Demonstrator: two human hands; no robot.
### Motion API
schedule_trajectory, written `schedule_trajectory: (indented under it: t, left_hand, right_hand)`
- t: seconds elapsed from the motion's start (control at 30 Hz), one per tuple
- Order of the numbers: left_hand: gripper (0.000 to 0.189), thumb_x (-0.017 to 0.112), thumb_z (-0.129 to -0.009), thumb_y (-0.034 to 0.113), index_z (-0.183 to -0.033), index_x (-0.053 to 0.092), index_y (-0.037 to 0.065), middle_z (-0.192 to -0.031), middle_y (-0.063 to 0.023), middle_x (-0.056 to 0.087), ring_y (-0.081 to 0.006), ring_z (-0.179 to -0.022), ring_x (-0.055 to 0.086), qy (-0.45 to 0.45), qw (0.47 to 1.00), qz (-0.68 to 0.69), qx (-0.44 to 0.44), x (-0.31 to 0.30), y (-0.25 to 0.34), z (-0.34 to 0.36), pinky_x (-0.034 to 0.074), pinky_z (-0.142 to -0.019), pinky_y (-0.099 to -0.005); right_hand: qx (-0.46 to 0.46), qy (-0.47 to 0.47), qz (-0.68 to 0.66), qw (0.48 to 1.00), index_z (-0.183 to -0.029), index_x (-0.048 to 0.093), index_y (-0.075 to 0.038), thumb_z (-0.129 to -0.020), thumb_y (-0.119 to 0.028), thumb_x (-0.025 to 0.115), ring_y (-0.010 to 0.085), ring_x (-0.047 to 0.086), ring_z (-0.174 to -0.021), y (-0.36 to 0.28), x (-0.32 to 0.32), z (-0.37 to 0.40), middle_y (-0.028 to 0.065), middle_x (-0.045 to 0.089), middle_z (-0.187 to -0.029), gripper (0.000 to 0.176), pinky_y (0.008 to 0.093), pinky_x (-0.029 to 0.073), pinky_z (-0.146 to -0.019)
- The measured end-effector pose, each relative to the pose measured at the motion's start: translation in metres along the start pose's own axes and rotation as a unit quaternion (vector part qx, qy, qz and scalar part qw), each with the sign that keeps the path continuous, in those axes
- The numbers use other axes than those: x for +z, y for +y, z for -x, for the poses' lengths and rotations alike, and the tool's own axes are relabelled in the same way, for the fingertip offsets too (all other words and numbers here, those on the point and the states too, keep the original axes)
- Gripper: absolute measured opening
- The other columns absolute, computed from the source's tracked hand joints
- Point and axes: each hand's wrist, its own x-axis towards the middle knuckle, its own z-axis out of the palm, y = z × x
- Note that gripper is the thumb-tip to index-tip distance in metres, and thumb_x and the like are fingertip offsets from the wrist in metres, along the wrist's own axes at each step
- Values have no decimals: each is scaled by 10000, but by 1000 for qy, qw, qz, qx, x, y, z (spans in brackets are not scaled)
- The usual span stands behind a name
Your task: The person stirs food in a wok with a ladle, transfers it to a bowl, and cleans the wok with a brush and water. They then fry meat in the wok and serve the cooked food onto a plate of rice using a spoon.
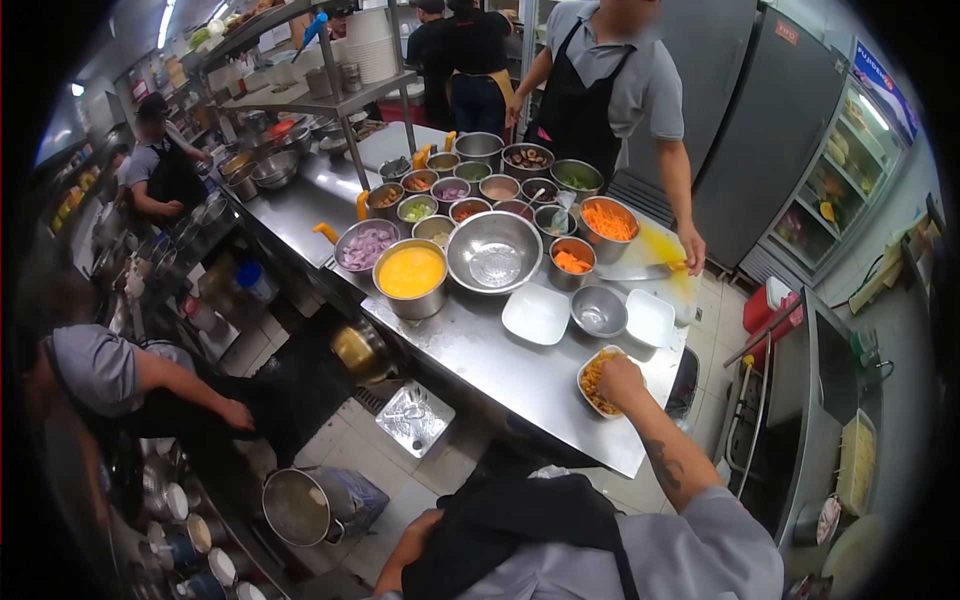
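Observation:
My right hand is over a white bowl of small golden-brown pieces, at the near right edge of the steel table. Its fingers are curled down into the bowl, and their tips are hidden, so I cannot tell what they hold. My left hand is low by my waist, partly covered by my black apron, its fingers hidden. Beyond the bowl sit a small metal bowl and two square white bowls, one on the left and one on the right.
On the table stand a large steel bowl, a pot of yellow liquid, chopped onion, carrot strips and several other tubs. Across it, a person has a hand by a knife. Another person stands left, near a floor bucket.

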Motion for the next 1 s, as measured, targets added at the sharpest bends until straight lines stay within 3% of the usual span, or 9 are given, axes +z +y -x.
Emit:
schedule_trajectory:
  t: [0.1,0.27,0.5,0.53,0.6,0.7,0.8,0.87,1.0]
  left_hand:
    - [294,547,-888,169,-1122,594,-3,-1103,-99,613,-176,-1050,551,15,998,-69,5,6,5,4,396,-959,-284]
    - [276,544,-891,172,-1097,608,0,-1066,-98,629,-170,-1028,567,47,996,-14,-67,27,10,-1,408,-946,-277]
    - [290,576,-878,194,-1079,605,-14,-1045,-76,635,-157,-977,585,1,996,-75,-51,58,-4,-11,446,-871,-268]
    - [305,595,-869,201,-1085,604,-14,-1038,-75,637,-155,-963,587,-16,990,-140,10,57,-13,-16,448,-856,-264]
    - [339,631,-849,215,-1096,601,-15,-1026,-74,641,-152,-935,593,-47,953,-270,131,34,-45,-40,453,-828,-256]
    - [400,691,-797,242,-1088,601,-18,-988,-81,642,-155,-916,592,26,995,-77,-64,-124,-134,-183,460,-799,-273]
    - [463,726,-745,277,-1074,599,-24,-969,-109,648,-176,-891,603,114,917,-383,-2,-57,-105,-151,471,-786,-311]
    - [496,722,-739,303,-1077,591,-36,-975,-130,649,-198,-885,610,138,908,-395,13,-38,-106,-138,475,-781,-322]
    - [531,702,-742,342,-1090,589,-43,-992,-192,649,-294,-891,631,206,854,-478,-1,49,-74,-84,484,-795,-350]
  right_hand:
    - [-11,35,32,999,-722,676,-11,-727,-116,571,296,660,-731,-7,-5,7,175,660,-802,149,395,535,-670]
    - [-23,18,20,999,-719,681,-26,-690,-136,596,295,659,-737,2,-4,2,184,660,-827,142,390,535,-673]
    - [-43,67,-210,974,-779,671,14,-696,-179,687,257,638,-672,44,-21,0,166,652,-773,211,356,515,-631]
    - [-46,62,-265,961,-792,671,18,-707,-165,699,221,629,-654,55,-19,-4,144,655,-762,204,333,508,-617]
    - [-53,40,-374,925,-827,672,21,-740,-135,704,153,603,-634,67,-25,-14,96,653,-748,181,286,488,-594]
    - [-59,-14,-548,834,-910,662,15,-829,-95,659,52,545,-637,66,-66,-12,-2,629,-744,137,206,439,-555]
    - [-93,-76,-682,721,-937,654,7,-817,-80,667,68,545,-650,51,-145,2,12,621,-768,149,207,437,-588]
    - [-122,-116,-721,673,-957,650,1,-821,-72,661,88,577,-737,52,-175,9,31,633,-836,155,233,474,-674]
    - [-320,-88,-775,538,-919,652,37,-779,-95,687,92,508,-650,32,-227,34,105,600,-839,196,202,400,-553]
